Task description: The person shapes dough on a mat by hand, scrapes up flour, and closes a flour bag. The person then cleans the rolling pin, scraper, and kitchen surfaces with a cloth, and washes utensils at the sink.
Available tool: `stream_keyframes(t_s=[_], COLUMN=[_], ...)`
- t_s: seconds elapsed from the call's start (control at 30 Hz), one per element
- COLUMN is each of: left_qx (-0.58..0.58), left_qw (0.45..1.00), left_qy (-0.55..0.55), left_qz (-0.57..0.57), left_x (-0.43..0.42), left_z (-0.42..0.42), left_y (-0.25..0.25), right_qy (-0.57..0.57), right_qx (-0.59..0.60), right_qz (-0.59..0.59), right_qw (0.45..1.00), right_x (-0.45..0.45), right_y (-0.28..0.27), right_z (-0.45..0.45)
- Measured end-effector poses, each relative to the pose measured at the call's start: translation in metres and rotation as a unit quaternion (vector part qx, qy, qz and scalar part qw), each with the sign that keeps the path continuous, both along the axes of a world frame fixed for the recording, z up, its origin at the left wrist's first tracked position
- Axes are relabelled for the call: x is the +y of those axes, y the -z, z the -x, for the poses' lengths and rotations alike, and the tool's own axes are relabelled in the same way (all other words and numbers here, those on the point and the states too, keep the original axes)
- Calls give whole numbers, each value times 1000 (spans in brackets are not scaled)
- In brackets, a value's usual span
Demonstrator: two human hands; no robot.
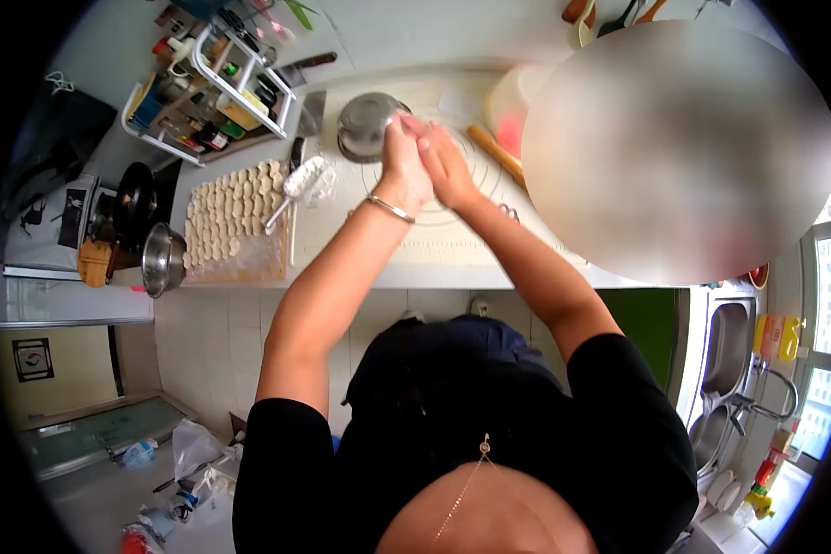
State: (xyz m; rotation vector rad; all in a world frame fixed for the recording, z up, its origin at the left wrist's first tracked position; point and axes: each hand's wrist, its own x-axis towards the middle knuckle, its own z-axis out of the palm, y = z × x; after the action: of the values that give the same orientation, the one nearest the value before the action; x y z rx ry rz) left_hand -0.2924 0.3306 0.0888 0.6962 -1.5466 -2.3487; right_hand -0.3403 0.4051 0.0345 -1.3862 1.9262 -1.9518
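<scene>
Over the pale marked mat, my left hand and my right hand are pressed together palm to palm. Their fingers overlap, and whatever may lie between them is hidden. A silver bracelet circles my left wrist. Just beyond the fingertips sits a round metal bowl. To the right lies a wooden rolling pin, partly covered by a blurred patch. On the left, a metal scoop holds white powder. Beside it, rows of small folded dumplings cover a board.
A white rack with bottles stands at the back left, near a knife. A steel bowl sits by the counter's left front edge. At far right is a sink with a yellow jug. A large blur hides the right counter.
</scene>
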Motion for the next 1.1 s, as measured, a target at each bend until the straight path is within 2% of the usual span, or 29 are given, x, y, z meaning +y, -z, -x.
stream_keyframes(t_s=[0.03,0.07,0.1,0.13,0.17,0.2,0.23,0.3,0.33,0.37,0.43,0.47,0.5,0.57,0.6,0.63,0.67,0.7,0.77,0.8,0.83,0.87,0.9,0.93,0.97,1.0,1.03,1.07,1.1], left_qx=[44,137,137,170,191,200,148,67,-34,-161,92,39,-10,158,192,224,217,189,130,98,-33,-15,58,107,152,171,94,207,138], left_qw=[983,986,986,974,908,792,733,797,966,983,970,968,984,985,978,948,952,937,885,850,992,995,991,954,897,826,963,900,964], left_qy=[-86,10,10,15,19,23,65,-43,56,-3,54,6,-21,-18,-26,-34,-32,-43,-54,-53,25,56,75,89,161,234,105,230,91], left_qz=[-153,-91,-90,146,372,576,660,598,251,-86,-219,-248,-179,-72,77,222,214,292,443,514,123,85,-91,-267,-382,-483,-231,-307,-209], left_x=[11,13,12,12,14,17,10,1,3,7,26,21,20,19,28,38,40,38,33,31,19,22,31,41,22,4,36,-17,-11], left_z=[2,-8,-4,1,4,3,-9,-1,-4,-2,4,8,-5,-18,-23,-29,-29,-26,-11,-7,-2,-3,-5,-8,-14,-21,-56,-56,-75], left_y=[-16,-38,-32,-18,0,18,31,76,61,46,17,1,-19,-30,-34,-34,-21,4,58,76,80,75,51,26,28,30,-39,4,-22], right_qy=[10,24,38,49,50,-3,-54,-74,-83,3,50,15,45,67,10,13,-44,-96,-86,-86,-41,12,64,47,98,116,128,15,-35], right_qx=[-66,-216,-363,-495,-496,-583,-659,-484,-311,-131,132,138,186,-148,-345,-350,-518,-658,-576,-382,-248,-93,65,197,327,333,334,187,189], right_qz=[-20,-59,-95,-2,-6,59,124,217,278,242,-26,14,-40,-235,-130,-136,-17,105,110,178,228,158,81,-84,36,-74,-183,-539,-634], right_qw=[998,974,926,868,867,810,740,845,905,961,990,990,981,958,930,927,854,739,806,903,941,983,993,976,939,933,916,821,749], right_x=[5,16,23,18,10,2,1,22,30,30,28,34,42,56,61,55,43,39,39,43,48,51,53,50,59,74,96,127,154], right_y=[20,29,33,21,8,-12,-33,-82,-101,-98,-38,-20,0,52,36,12,-14,-36,-56,-76,-93,-87,-74,-30,-17,15,42,24,38], right_z=[12,18,20,16,17,19,21,26,23,19,-18,-7,6,21,12,5,-5,-10,19,22,15,4,-7,-14,-10,-2,4,1,9])
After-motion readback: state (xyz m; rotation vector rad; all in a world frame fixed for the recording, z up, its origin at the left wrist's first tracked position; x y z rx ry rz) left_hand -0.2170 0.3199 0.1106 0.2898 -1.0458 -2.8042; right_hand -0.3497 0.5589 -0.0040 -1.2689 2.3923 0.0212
